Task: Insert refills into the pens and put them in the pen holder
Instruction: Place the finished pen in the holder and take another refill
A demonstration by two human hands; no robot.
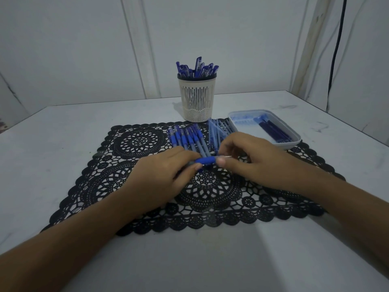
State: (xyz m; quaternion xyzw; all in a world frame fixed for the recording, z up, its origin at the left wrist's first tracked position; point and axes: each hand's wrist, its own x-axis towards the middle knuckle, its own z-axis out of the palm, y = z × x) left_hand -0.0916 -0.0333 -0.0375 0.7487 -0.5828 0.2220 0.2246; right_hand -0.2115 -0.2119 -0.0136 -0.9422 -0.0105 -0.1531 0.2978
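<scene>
Over the middle of the black lace mat [130,186], both hands meet on one blue pen [207,160]. My left hand [166,175] grips its barrel, and my right hand [248,159] pinches its tip end, where a thin metal point sticks out past the thumb. Just behind the hands lies a row of several blue-grip pen barrels [185,138], with a loose pile of pale blue pen parts [216,131] to their right. The cream slotted pen holder [196,100] stands behind the mat with several blue pens [197,69] in it.
A shallow grey tray [294,142] at the right back holds several dark blue refills [273,129]. The white table [52,144] meets white walls behind and on both sides. A black cable [336,49] hangs down the right wall.
</scene>
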